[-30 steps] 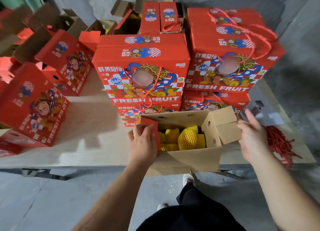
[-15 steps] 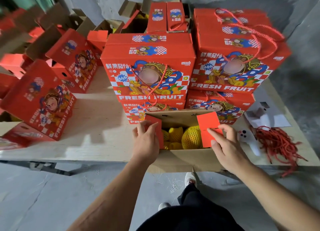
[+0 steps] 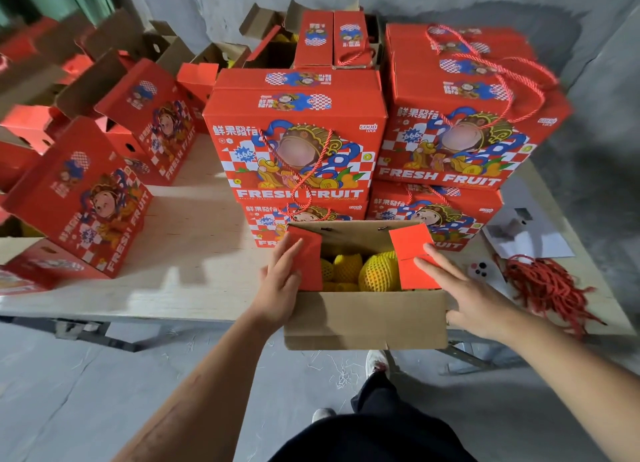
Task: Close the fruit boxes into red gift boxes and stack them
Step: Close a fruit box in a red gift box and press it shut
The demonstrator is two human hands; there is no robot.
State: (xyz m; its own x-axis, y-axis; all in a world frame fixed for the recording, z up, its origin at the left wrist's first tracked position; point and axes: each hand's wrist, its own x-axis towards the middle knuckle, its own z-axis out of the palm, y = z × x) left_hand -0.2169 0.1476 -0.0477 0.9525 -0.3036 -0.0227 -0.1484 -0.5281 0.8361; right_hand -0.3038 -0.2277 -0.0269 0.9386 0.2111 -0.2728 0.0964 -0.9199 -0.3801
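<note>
Box: open fruit box [image 3: 365, 319] at the tabletop's near edge, netted yellow fruit [image 3: 377, 271] showing inside.
Left grip: left hand [image 3: 280, 285] has flat, straight fingers pressed on the left red flap [image 3: 308, 260], holding it tipped inward over the fruit; nothing is clutched.
Right grip: right hand [image 3: 474, 298] also has extended fingers, laid on the right red flap [image 3: 414, 257]; thumb low at the box's corner.
Change: a second ago the right flap stood outward with its brown side up and the right hand beside it; now it is folded in, red side up, matching the left.
Meaning: both side flaps look nearly down, so the long brown flaps, front and back, probably come next; this box is not yet closed or stacked.
Stacks: finished red gift boxes [image 3: 294, 142] in two piles just behind, rope handles draped over their fronts.
Left side: more red boxes [image 3: 86, 198] tilted, flaps open.
Tabletop: pale wooden board [image 3: 194, 253]; red cords [image 3: 547, 281] and white paper [image 3: 530, 236] at the right.
Room: grey concrete floor [image 3: 104, 392] and rough grey wall.
</note>
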